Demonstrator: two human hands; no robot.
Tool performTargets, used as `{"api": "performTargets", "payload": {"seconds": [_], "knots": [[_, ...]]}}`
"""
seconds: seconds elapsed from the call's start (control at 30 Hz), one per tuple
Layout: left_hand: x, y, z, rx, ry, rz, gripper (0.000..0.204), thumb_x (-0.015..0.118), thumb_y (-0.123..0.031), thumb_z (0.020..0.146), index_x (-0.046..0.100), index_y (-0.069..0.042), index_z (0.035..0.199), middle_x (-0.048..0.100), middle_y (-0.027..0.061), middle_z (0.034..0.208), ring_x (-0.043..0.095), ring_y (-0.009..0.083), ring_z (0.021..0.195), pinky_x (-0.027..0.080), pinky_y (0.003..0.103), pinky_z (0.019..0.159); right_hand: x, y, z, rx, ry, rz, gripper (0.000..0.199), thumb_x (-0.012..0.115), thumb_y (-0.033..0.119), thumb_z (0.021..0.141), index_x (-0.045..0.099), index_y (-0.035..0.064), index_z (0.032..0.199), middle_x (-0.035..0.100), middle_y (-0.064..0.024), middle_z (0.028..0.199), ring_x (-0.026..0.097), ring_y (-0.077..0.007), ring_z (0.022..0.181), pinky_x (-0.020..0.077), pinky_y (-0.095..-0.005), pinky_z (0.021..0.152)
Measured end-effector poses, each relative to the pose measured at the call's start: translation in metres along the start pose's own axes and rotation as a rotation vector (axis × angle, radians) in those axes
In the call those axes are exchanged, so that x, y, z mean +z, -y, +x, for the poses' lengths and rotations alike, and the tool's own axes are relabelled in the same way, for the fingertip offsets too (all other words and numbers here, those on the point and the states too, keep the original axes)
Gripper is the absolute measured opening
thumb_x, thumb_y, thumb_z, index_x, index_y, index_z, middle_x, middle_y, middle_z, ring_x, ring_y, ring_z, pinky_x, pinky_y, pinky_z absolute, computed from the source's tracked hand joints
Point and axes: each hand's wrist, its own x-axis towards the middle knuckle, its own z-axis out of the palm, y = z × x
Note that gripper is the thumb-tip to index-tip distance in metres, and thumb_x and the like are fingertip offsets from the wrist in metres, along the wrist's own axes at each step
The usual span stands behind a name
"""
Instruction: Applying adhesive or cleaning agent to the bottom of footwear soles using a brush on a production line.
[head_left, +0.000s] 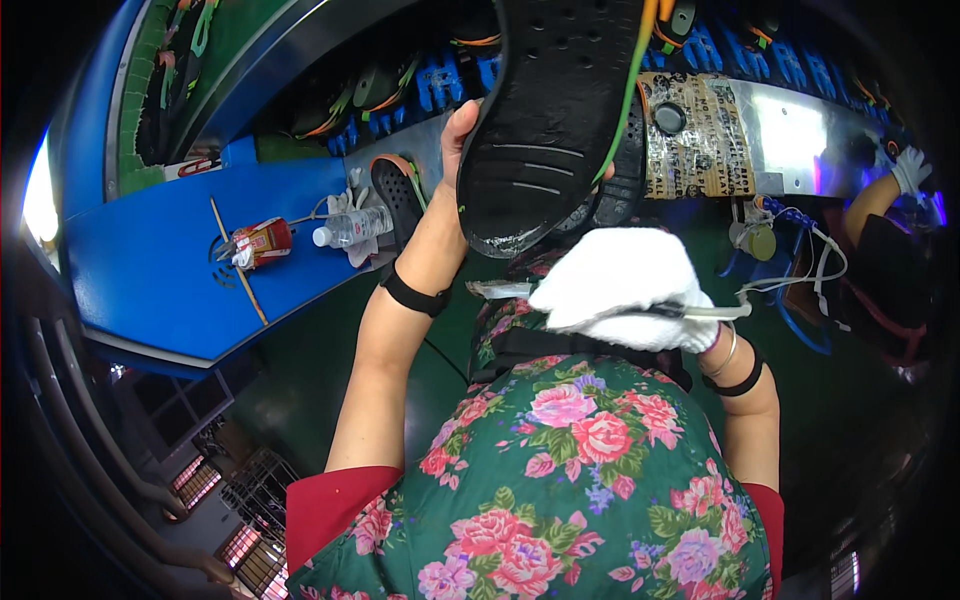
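Observation:
My left hand point(458, 135) holds up a black shoe sole point(548, 110) with a green edge, its underside facing me and its toe end glossy. My right hand point(622, 288), in a white cloth glove, sits just below the sole's toe and grips a thin brush handle point(700, 311) that points right. Both wrists wear black bands. A green floral apron point(570, 480) covers my front.
On the blue bench point(150, 270) to the left lie a plastic water bottle point(352, 226), a small red can point(262, 241), a wooden stick point(237, 260) and another black sole point(397, 190). A conveyor with blue holders point(740, 50) runs along the top. Another person's gloved hand point(910, 168) shows at far right.

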Motion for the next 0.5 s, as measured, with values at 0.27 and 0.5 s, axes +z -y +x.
{"api": "performTargets", "payload": {"seconds": [0.27, 0.5], "knots": [[-0.008, -0.015, -0.004, -0.133, -0.076, -0.149, 0.051, 0.061, -0.031, 0.096, 0.064, 0.007, 0.13, 0.074, 0.0216, 0.119, 0.076, 0.0299, 0.099, 0.062, 0.041, 0.091, 0.005, -0.002, -0.007, -0.146, 0.027, -0.524, 0.026, 0.076, 0.006, 0.08, 0.077, 0.0094, 0.106, 0.078, -0.0103, 0.109, 0.075, -0.0299, 0.099, 0.0606, -0.039, 0.083], [0.005, -0.017, -0.004, -0.221, -0.089, -0.174, 0.051, 0.063, -0.027, 0.095, 0.063, 0.008, 0.132, 0.074, 0.0213, 0.118, 0.076, 0.0277, 0.096, 0.062, 0.036, 0.09, -0.006, 0.007, 0.001, -0.109, -0.038, -0.303, 0.031, 0.081, 0.003, 0.076, 0.08, 0.0147, 0.106, 0.079, -0.0058, 0.106, 0.076, -0.0268, 0.095, 0.0599, -0.0361, 0.08]]}}
